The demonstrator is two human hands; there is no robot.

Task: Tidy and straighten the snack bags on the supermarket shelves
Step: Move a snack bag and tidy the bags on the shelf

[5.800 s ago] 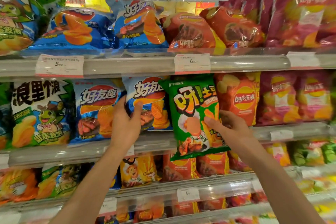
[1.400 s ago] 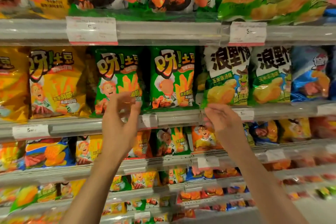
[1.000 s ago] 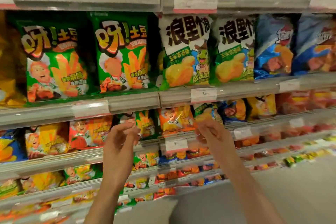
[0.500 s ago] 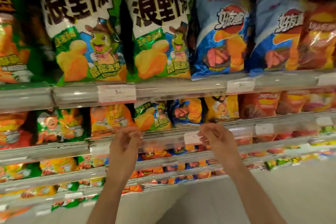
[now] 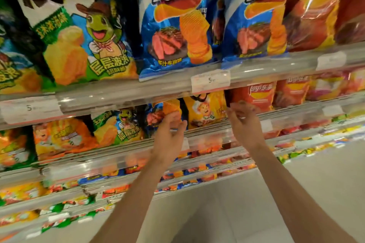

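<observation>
Both hands are raised in front of the second shelf down. Left hand (image 5: 169, 136) has its fingers curled loosely with the fingertips at the lower edge of a small blue chip bag (image 5: 164, 112) on that shelf; whether it actually pinches the bag or only touches it cannot be told through the blur. Right hand (image 5: 244, 122) is half curled with fingers bent toward the palm, empty as far as can be seen, held just in front of the rail below a red chip bag (image 5: 256, 94) and beside a yellow snack bag (image 5: 207, 110), which stands between the two hands. To the left of the blue bag stands a green bag with a cartoon turtle (image 5: 120, 124), then an orange bag (image 5: 59, 138).

Above the hands, the upper shelf rail (image 5: 122, 92) carries a price tag (image 5: 210, 81). On it stand a large green turtle bag (image 5: 83, 31), two large blue chip bags (image 5: 175, 21) side by side, upright, and a large red bag (image 5: 312, 6) at the right. Lower shelves are blurred.
</observation>
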